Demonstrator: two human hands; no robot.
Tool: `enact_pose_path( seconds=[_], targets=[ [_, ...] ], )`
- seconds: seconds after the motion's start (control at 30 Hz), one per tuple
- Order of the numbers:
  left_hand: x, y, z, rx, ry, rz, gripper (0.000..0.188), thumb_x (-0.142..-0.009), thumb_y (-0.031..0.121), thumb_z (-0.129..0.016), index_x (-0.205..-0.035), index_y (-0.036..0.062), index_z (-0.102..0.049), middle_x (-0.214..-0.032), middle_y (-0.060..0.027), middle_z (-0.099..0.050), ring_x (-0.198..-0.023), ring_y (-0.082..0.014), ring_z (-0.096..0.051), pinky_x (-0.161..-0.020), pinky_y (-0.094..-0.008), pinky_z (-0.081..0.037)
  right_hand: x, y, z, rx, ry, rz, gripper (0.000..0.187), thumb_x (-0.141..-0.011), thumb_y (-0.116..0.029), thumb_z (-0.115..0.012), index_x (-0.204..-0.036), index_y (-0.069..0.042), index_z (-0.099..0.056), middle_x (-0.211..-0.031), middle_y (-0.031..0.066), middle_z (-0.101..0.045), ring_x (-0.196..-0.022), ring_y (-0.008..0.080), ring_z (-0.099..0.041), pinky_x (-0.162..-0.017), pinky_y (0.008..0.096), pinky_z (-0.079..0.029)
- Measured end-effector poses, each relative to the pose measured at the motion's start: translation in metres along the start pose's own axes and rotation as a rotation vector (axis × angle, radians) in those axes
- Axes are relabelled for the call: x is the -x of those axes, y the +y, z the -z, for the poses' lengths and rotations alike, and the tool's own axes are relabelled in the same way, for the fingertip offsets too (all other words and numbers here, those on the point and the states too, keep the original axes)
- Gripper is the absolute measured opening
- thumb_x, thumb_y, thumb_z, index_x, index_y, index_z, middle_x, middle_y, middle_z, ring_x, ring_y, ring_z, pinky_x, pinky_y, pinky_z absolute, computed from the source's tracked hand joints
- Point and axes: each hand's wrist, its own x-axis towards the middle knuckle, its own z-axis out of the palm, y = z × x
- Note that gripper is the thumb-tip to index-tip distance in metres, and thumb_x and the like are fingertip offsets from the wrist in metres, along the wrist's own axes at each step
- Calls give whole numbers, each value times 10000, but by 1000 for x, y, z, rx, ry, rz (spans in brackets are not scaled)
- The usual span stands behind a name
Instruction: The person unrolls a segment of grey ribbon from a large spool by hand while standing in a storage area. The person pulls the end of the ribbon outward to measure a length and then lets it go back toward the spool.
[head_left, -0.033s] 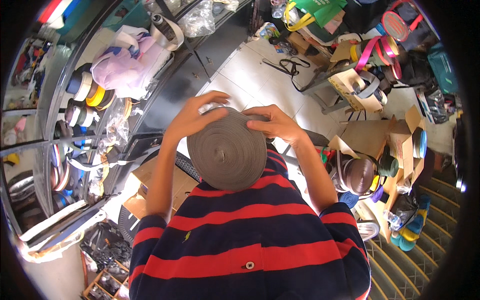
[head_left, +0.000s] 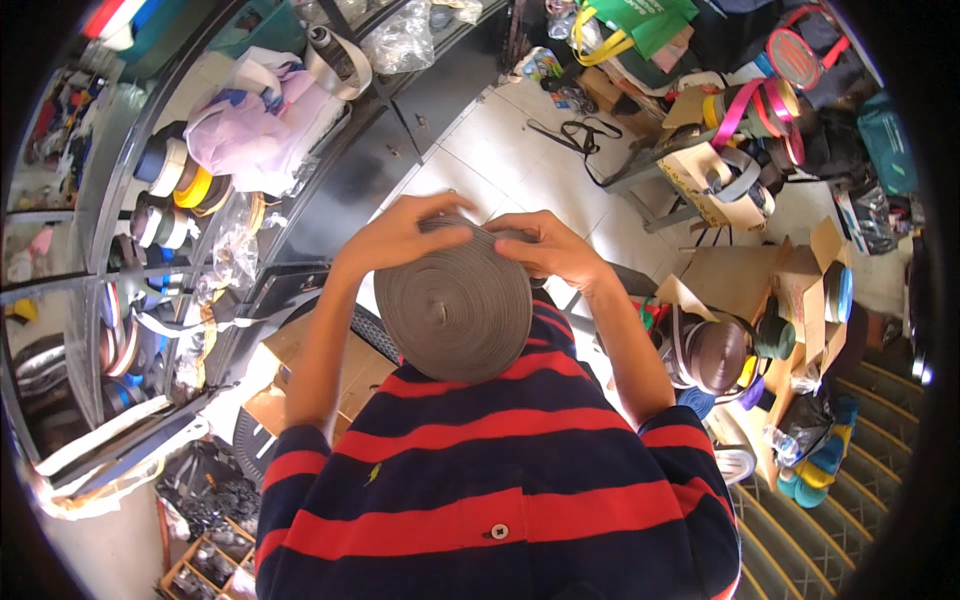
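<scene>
A large grey-brown roll of webbing [head_left: 455,315], wound in a tight flat spiral, is held up against my striped shirt with its round face toward me. Over its upper left edge lies my left hand [head_left: 410,235], thumb along the face and fingers curved over the far side. My right hand [head_left: 555,250] grips the upper right rim, thumb in front and fingers bent behind. The two thumbs are a short way apart at the top of the roll. Whether a loose end of webbing is between the right fingers is hidden.
Glass shelving [head_left: 95,240] with strap rolls runs along the left. A cardboard box [head_left: 715,185] and an open carton [head_left: 810,290] stand right, near a brown roll [head_left: 715,355]. A black strap [head_left: 585,135] lies on the tiled floor [head_left: 505,150]. A folding metal gate [head_left: 830,510] is lower right.
My left hand has slid slightly right along the top of the roll, its thumb now closer to my right hand. The roll and my right hand have hardly moved.
</scene>
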Motion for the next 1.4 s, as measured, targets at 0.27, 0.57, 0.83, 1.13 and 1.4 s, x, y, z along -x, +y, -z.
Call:
enact_pose_path(
  seconds=[0.27,0.57,0.83,1.13,1.4],
  targets=[
    [19,12,-7,-71,13,219,380,-871,383,-668,-999,26,-703,-777,-147,-686,-681,-224,-646,-671,-324,-486,-13,25,32,383,59,347,157,-890,-132,-638,-993,-13,-642,-813,127,-707,-640,176,-624,-584,333,-478],
    [-10,52,-14,-124,120,295,315,-860,302,-700,-934,-4,-691,-697,-122,-673,-602,-146,-599,-588,-293,-456,-59,71,109,777,487,354,160,-684,61,-603,-824,-17,-611,-809,163,-640,-799,360,-612,-703,438,-489],
    [-44,67,-40,-163,298,365,379,-833,370,-725,-918,1,-705,-606,-157,-599,-504,-190,-499,-536,-328,-413,-111,103,225,505,527,416,205,-735,-1,-661,-936,-33,-639,-930,125,-664,-897,290,-645,-844,367,-497],
    [-67,73,-62,-149,362,417,406,-833,392,-724,-834,-12,-678,-544,-159,-542,-469,-190,-459,-495,-346,-368,-154,116,295,918,797,236,199,-714,-62,-672,-898,-126,-627,-932,71,-615,-904,295,-600,-764,401,-480],
    [-62,75,-66,-108,477,428,410,-826,390,-730,-980,10,-720,-569,-137,-589,-475,-172,-486,-507,-319,-402,-155,99,323,757,120,417,256,-715,51,-591,-931,-75,-648,-855,85,-663,-848,280,-640,-780,364,-486]
  ],
)
